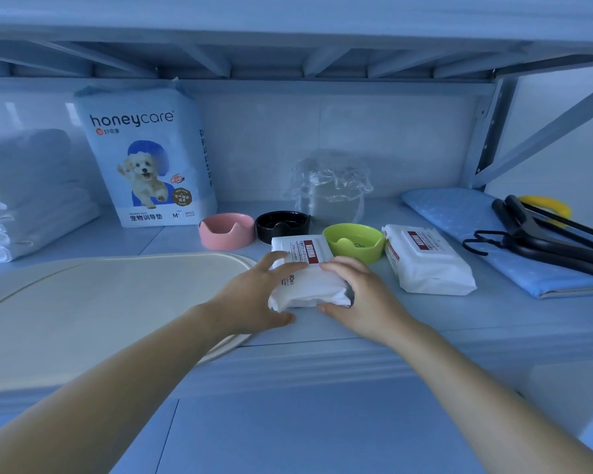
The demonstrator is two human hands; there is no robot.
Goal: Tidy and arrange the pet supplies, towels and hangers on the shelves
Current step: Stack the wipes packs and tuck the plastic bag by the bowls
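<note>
two-handed grip on a soft wipes pack, mid-shelf

clasped from both sides: wipes pack [305, 271], flat on the shelf [425, 323], long axis running away from the body, red-labelled end toward the bowls. left hand [250, 295] on the left flank, fingers [288, 266] spread over the top face, thumb hooked at the near corner. right hand [363, 299] on the right flank, fingers curled round the edge, thumb on the near end. both hands equally near, hence judged a two-handed shift or straightening, not a one-handed lift. just to the right, apart: second wipes pack [428, 261], similar axis, probably the neighbour to line up with. soft white film, puffy, crumpled at the near seal; likely to sag if raised by one end. behind: green bowl [355, 242], black bowl [281, 225], pink bowl [226, 230], all smooth, round, notch-rimmed; green bowl close to the pack's far corner, contact not discernible. further off: glossy pad bag [148, 159] upright, folded white towels [24, 193], black hangers [545, 234] on blue dotted cloth [459, 220].
</note>
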